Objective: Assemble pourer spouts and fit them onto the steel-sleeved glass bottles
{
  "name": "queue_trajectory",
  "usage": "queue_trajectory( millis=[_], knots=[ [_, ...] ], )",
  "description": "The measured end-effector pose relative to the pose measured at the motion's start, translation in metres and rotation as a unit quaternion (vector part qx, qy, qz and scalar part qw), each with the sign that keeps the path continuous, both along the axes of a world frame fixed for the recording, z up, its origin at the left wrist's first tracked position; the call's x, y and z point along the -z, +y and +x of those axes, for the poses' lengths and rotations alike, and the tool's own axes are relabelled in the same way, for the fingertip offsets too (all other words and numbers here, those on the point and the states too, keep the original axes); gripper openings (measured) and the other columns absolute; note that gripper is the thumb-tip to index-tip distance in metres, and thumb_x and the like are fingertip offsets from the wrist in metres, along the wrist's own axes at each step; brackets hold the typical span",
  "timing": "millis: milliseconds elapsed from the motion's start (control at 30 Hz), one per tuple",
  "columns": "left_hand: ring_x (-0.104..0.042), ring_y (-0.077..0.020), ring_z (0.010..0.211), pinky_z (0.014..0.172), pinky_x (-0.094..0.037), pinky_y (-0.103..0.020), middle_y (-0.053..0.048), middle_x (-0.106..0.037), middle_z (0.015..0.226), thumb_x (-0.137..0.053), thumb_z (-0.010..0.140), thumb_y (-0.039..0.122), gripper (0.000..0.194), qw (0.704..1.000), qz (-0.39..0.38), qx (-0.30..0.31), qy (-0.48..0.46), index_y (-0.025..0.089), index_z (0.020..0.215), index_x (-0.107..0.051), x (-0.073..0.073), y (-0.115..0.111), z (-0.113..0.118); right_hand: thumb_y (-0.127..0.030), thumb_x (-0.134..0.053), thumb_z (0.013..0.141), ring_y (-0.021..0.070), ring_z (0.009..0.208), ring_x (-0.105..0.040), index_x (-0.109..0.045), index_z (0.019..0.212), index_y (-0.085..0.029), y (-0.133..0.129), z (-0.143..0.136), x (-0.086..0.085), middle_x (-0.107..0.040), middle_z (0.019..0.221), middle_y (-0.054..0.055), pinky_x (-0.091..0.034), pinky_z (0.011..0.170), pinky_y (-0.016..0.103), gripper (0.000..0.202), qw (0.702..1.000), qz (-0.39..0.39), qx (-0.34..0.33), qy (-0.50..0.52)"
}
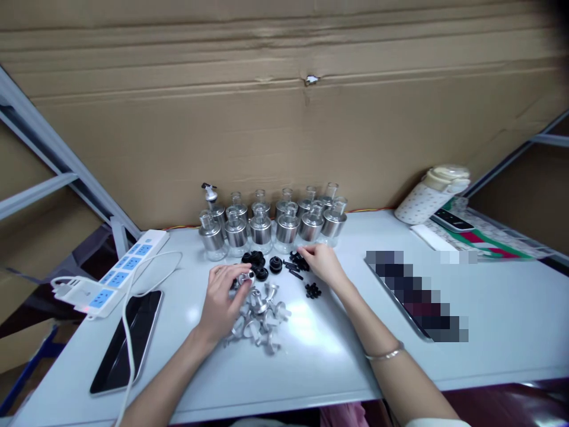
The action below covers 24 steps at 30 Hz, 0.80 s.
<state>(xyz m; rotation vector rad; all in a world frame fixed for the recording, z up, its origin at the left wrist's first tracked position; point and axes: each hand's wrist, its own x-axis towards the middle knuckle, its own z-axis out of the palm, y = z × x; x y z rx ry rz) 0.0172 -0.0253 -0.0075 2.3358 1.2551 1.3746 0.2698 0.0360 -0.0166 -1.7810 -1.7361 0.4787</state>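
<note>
My left hand (226, 295) is closed round a silver metal cap (246, 277), held just above a loose pile of similar silver caps (260, 320). With its fingers pinched together, my right hand (323, 264) is at a heap of small black pieces (297, 260); anything between its fingertips is too small to make out. Black round rings (254, 260) and a black stopper (275, 264) lie between the hands. Nearer the front sits another cluster of tiny black parts (313, 290).
Two rows of glass bottles with metal bands (260, 231) stand behind; one (211, 196) has a spout. At left are a power strip (128, 267), white cable and black tray (128, 341). At right are a blurred-out device (413, 296) and a tilted dotted flask (422, 198).
</note>
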Motion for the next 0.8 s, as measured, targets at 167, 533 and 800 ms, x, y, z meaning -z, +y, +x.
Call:
queue_trajectory(
  millis=[167,533,800],
  knots=[
    [-0.067,-0.0224,0.099,0.088,-0.05,-0.036,-0.008,-0.073,0.106,-0.056,0.089,0.037,0.019,0.967,-0.204,0.002,-0.153,0.021,0.099,-0.055,0.0,-0.001,0.003,-0.022,-0.053,0.083,0.0225,0.061,-0.064,-0.074,0.07,-0.015,-0.002,0.004,-0.008,-0.072,0.065,0.01,-0.04,0.058,0.029,0.025,1.0,0.022,0.001,-0.013],
    [-0.07,-0.0214,0.083,0.076,-0.054,-0.03,-0.007,-0.075,0.088,-0.07,0.072,0.052,0.042,0.881,-0.383,0.057,-0.272,0.017,0.092,-0.059,-0.011,-0.001,0.011,-0.027,-0.05,0.095,0.0149,0.076,-0.063,-0.066,0.099,-0.017,-0.046,-0.052,-0.032,-0.069,0.086,0.005,-0.048,0.068,0.025,0.019,0.927,0.186,-0.3,0.125],
    [-0.064,-0.0164,0.07,0.068,-0.049,-0.026,-0.003,-0.07,0.074,-0.078,0.062,0.056,0.049,0.84,-0.454,0.097,-0.281,0.015,0.085,-0.066,-0.016,-0.001,0.014,-0.027,-0.038,0.1,0.014,0.068,-0.056,-0.061,0.093,-0.016,-0.045,-0.056,-0.025,-0.064,0.079,0.006,-0.044,0.062,0.023,0.026,0.908,0.225,-0.354,0.028]
  ],
)
